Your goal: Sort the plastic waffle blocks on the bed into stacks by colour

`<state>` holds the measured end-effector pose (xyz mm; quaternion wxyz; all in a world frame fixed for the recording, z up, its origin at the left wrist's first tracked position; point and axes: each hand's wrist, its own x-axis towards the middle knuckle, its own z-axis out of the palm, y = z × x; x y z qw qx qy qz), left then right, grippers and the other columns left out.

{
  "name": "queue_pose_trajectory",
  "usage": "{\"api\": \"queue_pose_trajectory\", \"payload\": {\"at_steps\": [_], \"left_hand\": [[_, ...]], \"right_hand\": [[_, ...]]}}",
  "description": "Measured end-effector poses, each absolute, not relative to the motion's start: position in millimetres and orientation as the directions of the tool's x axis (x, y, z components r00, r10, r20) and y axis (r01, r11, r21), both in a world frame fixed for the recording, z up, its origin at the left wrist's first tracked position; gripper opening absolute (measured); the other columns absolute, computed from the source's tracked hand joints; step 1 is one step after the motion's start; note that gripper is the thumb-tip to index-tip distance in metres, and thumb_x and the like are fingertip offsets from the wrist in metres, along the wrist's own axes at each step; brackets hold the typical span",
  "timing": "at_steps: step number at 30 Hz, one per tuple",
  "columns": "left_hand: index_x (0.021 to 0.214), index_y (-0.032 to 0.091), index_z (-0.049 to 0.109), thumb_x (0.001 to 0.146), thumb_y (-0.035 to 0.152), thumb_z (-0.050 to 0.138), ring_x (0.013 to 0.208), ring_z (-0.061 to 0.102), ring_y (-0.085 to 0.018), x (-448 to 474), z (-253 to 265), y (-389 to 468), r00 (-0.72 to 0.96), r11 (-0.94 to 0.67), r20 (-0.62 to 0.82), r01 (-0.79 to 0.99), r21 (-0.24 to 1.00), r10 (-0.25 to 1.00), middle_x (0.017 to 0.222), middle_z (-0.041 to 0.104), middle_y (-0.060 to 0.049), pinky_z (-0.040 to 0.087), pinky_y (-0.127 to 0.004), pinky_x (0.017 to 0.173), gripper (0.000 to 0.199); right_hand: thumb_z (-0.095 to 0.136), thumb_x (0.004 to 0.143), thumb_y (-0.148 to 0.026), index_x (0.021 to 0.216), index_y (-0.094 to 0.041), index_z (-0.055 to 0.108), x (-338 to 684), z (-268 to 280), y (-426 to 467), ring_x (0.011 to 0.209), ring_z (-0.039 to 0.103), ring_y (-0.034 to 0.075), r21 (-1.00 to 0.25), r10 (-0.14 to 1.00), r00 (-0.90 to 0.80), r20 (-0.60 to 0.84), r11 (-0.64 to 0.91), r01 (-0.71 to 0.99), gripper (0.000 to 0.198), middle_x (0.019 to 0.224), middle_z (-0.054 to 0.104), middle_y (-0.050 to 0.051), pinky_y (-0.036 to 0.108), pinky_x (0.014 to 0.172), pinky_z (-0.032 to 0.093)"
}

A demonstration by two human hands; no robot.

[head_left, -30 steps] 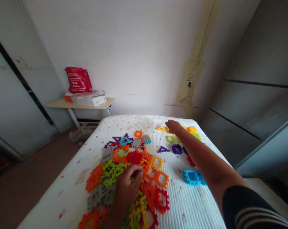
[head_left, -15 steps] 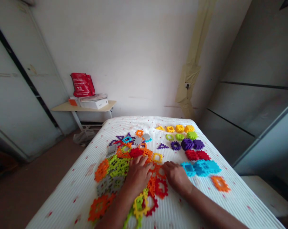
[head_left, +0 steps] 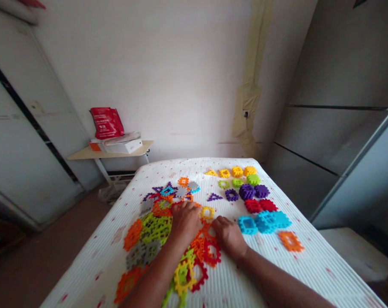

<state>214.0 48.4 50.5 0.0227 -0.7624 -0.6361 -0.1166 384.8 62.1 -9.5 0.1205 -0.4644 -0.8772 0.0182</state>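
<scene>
My left hand (head_left: 185, 223) reaches into a heap of mixed plastic interlocking pieces. Its fingers curl down over red and orange pieces and hide what they touch. Just right of it, my right hand (head_left: 229, 236) rests at the heap's edge with bent fingers beside an orange interlocking piece (head_left: 207, 231); its fingertips are hidden. Between and beyond the hands lies a yellow square frame piece (head_left: 208, 212). Nearer me are a red ring-like piece (head_left: 212, 252) and a yellow frame piece (head_left: 185, 276). Lime green pieces (head_left: 157, 227) and grey pieces (head_left: 144, 253) lie left of my left hand.
Sorted by colour at the right are yellow (head_left: 237, 172), purple (head_left: 247, 191), red (head_left: 260, 205) and light blue stacks (head_left: 265, 221). A lone orange square (head_left: 291, 241) lies nearer. The bed-like surface (head_left: 94, 261) has a ribbed white cover. A small table (head_left: 84, 153) stands back left.
My left hand has moved slightly forward, and its fingers have curled over the red piece that showed before. My right hand stays by the orange pieces. The camera view has shifted a little.
</scene>
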Motion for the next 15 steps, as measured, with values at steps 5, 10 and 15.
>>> {"api": "queue_pose_trajectory", "payload": {"at_steps": [5, 10, 15], "left_hand": [[0.095, 0.021, 0.066, 0.077, 0.016, 0.051, 0.106, 0.052, -0.026, 230.0, 48.8, 87.5, 0.249, -0.255, 0.08, 0.964, 0.079, 0.965, 0.102, 0.065, -0.009, 0.037, -0.041, 0.089, 0.025], [0.097, 0.019, 0.067, 0.07, 0.016, 0.058, 0.106, 0.054, -0.031, 235.9, 35.4, 105.9, 0.244, -0.243, -0.01, 0.968, 0.066, 0.97, 0.106, 0.064, -0.013, 0.039, -0.045, 0.088, 0.028], [0.096, 0.019, 0.065, 0.068, 0.016, 0.06, 0.105, 0.055, -0.031, 235.2, 28.4, 111.4, 0.22, -0.218, -0.01, 0.972, 0.088, 0.975, 0.105, 0.064, -0.013, 0.04, -0.045, 0.088, 0.029]], "right_hand": [[0.044, 0.087, -0.009, 0.085, -0.017, 0.058, 383.2, -14.8, 64.1, 0.078, 0.057, 0.014, -0.173, 0.833, -0.506, 0.222, 0.545, 0.821, 0.017, 0.086, 0.061, 0.004, 0.023, 0.067, 0.04], [0.043, 0.086, -0.008, 0.085, -0.018, 0.057, 384.5, -21.2, 66.1, 0.077, 0.056, 0.014, -0.201, 0.841, -0.487, 0.235, 0.532, 0.823, 0.018, 0.085, 0.061, 0.003, 0.023, 0.065, 0.039], [0.044, 0.085, -0.008, 0.084, -0.018, 0.057, 385.1, -20.7, 65.9, 0.075, 0.056, 0.014, -0.222, 0.84, -0.481, 0.25, 0.533, 0.817, 0.017, 0.085, 0.06, 0.003, 0.023, 0.064, 0.038]]}}
